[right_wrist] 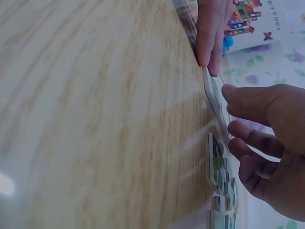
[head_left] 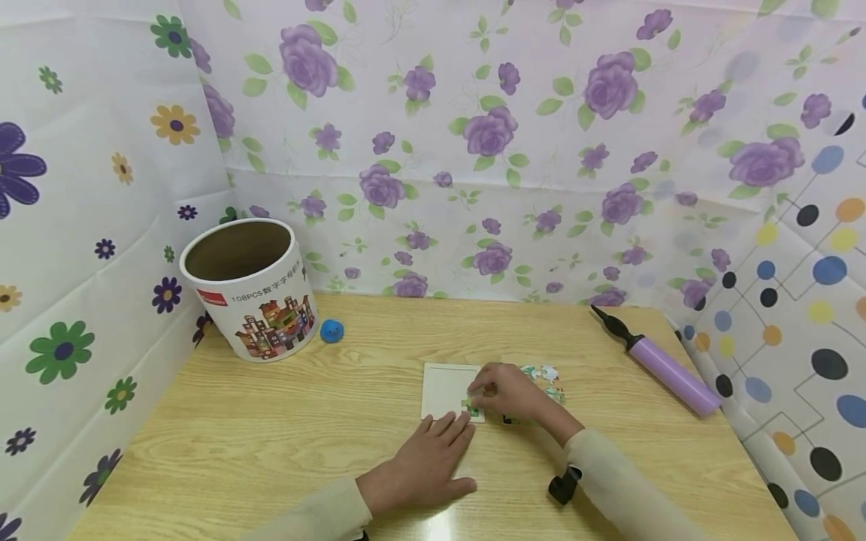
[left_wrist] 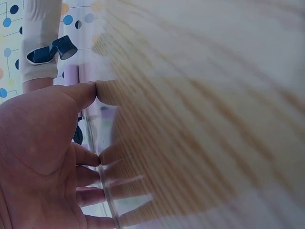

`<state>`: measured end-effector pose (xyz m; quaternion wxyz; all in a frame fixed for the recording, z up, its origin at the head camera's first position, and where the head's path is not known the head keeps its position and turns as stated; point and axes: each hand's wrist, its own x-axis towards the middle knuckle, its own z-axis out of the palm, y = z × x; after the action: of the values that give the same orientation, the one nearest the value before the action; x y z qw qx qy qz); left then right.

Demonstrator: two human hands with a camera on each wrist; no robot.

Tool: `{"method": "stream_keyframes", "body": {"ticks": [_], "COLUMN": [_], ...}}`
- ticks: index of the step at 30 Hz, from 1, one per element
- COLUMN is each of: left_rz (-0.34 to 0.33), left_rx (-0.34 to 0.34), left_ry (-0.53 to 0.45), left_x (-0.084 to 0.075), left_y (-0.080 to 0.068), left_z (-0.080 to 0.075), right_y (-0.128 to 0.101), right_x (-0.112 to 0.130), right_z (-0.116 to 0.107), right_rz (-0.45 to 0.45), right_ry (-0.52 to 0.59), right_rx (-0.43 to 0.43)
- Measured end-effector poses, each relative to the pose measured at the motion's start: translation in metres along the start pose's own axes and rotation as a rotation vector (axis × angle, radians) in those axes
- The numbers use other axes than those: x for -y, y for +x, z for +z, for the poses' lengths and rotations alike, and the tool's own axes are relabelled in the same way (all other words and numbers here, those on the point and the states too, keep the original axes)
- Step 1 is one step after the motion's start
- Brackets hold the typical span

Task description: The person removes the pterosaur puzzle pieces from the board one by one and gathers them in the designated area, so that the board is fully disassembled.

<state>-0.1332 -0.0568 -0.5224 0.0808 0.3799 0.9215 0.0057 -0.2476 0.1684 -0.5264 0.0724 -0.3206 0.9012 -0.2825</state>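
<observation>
A white square puzzle board (head_left: pixel 443 387) lies flat on the wooden table (head_left: pixel 271 436). My right hand (head_left: pixel 482 397) reaches over the board's near right corner and pinches a small green puzzle piece (head_left: pixel 473 406) against it. In the right wrist view my right hand (right_wrist: pixel 236 117) has its thumb and fingers at the thin board edge (right_wrist: pixel 213 102). My left hand (head_left: pixel 433 451) lies flat on the table, its fingertips on the board's near edge. The left wrist view shows this left hand (left_wrist: pixel 47 157) spread against the wood. Several loose puzzle pieces (head_left: pixel 549 380) lie just right of the board.
A round cardboard tub (head_left: pixel 252 291) stands open at the back left, with a small blue ball (head_left: pixel 331 330) beside it. A purple hand pump (head_left: pixel 666 366) lies at the right edge. Flowered sheets wall in the table at the back and both sides.
</observation>
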Motion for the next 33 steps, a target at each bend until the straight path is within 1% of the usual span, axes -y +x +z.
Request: {"method": "stream_keyframes", "body": {"ticks": [4, 9, 14, 19, 22, 24, 27, 31, 33], "left_rz": [0.006, 0.015, 0.02, 0.032, 0.039, 0.038, 0.019, 0.0, 0.001], "left_rx": [-0.008, -0.019, -0.046, -0.049, -0.052, -0.055, -0.05, -0.041, -0.036], "left_ry": [0.002, -0.015, -0.07, -0.137, -0.146, -0.147, -0.16, -0.173, -0.163], "left_x": [0.0, 0.0001, 0.0005, 0.0019, 0.0027, 0.003, 0.0031, 0.0036, 0.004], "left_y": [-0.0003, -0.0012, -0.0024, -0.003, -0.0031, -0.0031, -0.003, -0.0023, -0.0021], "left_z": [0.0, -0.0004, -0.0006, 0.0018, 0.0026, 0.0027, 0.0021, 0.0024, 0.0025], "right_y": [0.0012, 0.0027, 0.0029, 0.0038, 0.004, 0.0037, 0.0023, 0.0005, -0.0008], "right_x": [-0.0004, -0.001, -0.0008, -0.0004, 0.0002, 0.001, 0.0024, 0.003, 0.0035], "right_z": [0.0012, 0.0025, 0.0027, 0.0034, 0.0038, 0.0038, 0.0034, 0.0034, 0.0023], "right_rz": [-0.026, -0.025, -0.018, 0.002, 0.027, 0.041, 0.054, 0.052, 0.053], "right_ry": [-0.021, -0.042, -0.034, -0.029, -0.019, -0.004, 0.039, 0.128, 0.181], "right_rx": [0.017, 0.034, 0.028, 0.028, 0.027, 0.026, 0.025, 0.014, 0.01]}}
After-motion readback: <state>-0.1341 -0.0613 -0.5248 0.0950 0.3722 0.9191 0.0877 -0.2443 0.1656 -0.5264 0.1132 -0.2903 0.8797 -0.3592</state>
